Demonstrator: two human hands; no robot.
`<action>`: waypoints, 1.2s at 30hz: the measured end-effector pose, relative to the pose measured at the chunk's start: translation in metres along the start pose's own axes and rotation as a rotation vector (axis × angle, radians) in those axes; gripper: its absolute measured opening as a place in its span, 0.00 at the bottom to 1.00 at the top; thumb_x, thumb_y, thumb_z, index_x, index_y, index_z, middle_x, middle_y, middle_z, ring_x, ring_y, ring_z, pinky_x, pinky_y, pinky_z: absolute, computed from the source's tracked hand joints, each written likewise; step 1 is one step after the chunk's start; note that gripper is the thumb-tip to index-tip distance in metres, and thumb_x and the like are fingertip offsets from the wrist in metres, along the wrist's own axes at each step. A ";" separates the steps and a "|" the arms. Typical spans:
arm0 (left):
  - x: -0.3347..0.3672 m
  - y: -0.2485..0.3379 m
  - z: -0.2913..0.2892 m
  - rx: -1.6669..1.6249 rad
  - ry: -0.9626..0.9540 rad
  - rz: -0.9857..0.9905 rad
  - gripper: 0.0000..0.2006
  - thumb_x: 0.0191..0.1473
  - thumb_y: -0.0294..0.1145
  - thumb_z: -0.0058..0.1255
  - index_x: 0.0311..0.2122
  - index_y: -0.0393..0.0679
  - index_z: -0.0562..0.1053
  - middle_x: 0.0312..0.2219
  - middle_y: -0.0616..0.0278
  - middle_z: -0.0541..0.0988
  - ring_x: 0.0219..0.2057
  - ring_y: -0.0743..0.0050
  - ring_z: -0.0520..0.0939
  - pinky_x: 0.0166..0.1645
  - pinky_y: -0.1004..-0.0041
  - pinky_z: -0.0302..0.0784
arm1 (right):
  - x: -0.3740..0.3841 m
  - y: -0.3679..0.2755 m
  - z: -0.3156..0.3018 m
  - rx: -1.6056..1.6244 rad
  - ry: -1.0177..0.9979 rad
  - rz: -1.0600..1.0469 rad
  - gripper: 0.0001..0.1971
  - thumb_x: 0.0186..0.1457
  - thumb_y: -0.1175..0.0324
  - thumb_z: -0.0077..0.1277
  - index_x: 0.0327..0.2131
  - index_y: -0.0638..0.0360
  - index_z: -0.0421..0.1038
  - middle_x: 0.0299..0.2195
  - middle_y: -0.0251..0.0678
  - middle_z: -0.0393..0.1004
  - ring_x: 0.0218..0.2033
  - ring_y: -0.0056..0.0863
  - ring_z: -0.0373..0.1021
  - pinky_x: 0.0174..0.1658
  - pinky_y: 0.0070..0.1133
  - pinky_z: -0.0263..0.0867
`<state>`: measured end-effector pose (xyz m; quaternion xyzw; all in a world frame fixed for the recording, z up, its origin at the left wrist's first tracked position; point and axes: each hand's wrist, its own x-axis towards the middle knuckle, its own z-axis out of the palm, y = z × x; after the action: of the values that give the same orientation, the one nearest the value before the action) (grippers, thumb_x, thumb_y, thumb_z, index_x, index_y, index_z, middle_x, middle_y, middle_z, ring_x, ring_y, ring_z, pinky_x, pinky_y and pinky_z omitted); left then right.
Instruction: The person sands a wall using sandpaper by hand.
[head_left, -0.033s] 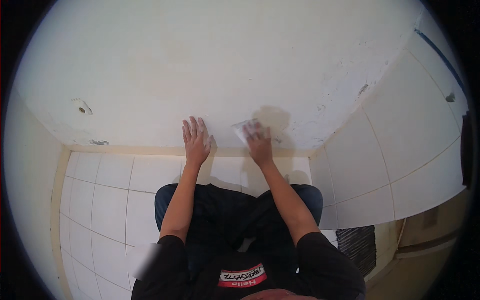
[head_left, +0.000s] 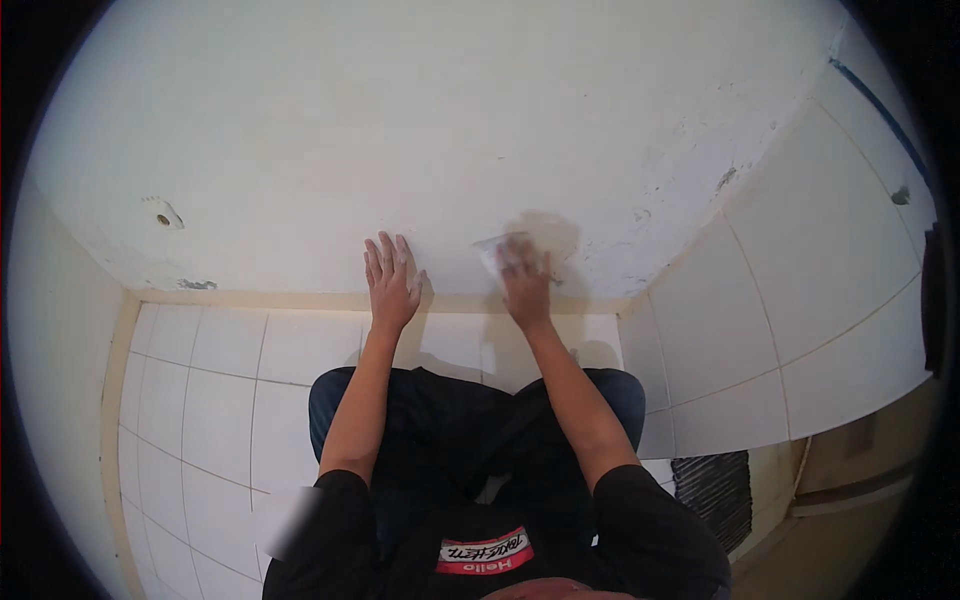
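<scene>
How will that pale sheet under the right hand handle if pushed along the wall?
The pale sheet is probably light, as it looks thin under the right hand. It may be slightly stiff, since its edge looks fairly straight past the hand. Blur hides its texture.

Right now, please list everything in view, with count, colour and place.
front wall: 1, off-white, ahead
left wall: 1, off-white, left
tiled wall: 1, white, right
floor tiles: many, white, below
wall fitting: 1, whitish, front wall, left
thin sheet: 1, whitish, lower front wall
strip: 1, blue, upper right
ribbed piece: 1, black, lower right
dark object: 1, unclear, right edge
shirt: 1, black, bottom centre
trousers: 1 pair, dark blue, lower centre
left hand: 1, partly whitish, on front wall
right hand: 1, blurred, over thin sheet
</scene>
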<state>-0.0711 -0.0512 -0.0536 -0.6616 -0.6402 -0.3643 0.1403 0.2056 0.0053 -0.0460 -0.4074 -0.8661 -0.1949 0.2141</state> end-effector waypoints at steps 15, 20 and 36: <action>0.004 0.007 0.002 -0.022 0.072 0.001 0.42 0.59 0.40 0.56 0.73 0.43 0.50 0.73 0.42 0.46 0.73 0.29 0.41 0.73 0.43 0.40 | -0.016 0.021 0.035 0.960 0.558 1.313 0.40 0.61 0.70 0.34 0.71 0.73 0.27 0.74 0.56 0.27 0.76 0.46 0.28 0.75 0.26 0.27; 0.003 0.006 0.003 -0.028 0.076 -0.007 0.42 0.59 0.40 0.56 0.73 0.43 0.50 0.73 0.42 0.45 0.73 0.29 0.40 0.73 0.43 0.39 | -0.015 0.017 0.033 0.986 0.575 1.136 0.43 0.56 0.78 0.36 0.71 0.73 0.24 0.74 0.60 0.24 0.76 0.47 0.25 0.75 0.30 0.25; 0.003 0.006 0.004 -0.020 0.049 -0.005 0.43 0.58 0.40 0.56 0.73 0.43 0.49 0.73 0.41 0.44 0.73 0.29 0.40 0.74 0.43 0.39 | -0.004 0.006 -0.003 0.232 0.117 0.136 0.48 0.43 0.76 0.55 0.71 0.56 0.51 0.73 0.55 0.44 0.75 0.52 0.39 0.72 0.51 0.30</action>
<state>-0.0648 -0.0470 -0.0524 -0.6521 -0.6347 -0.3871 0.1485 0.2136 0.0043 -0.0445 -0.4257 -0.8392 -0.1017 0.3227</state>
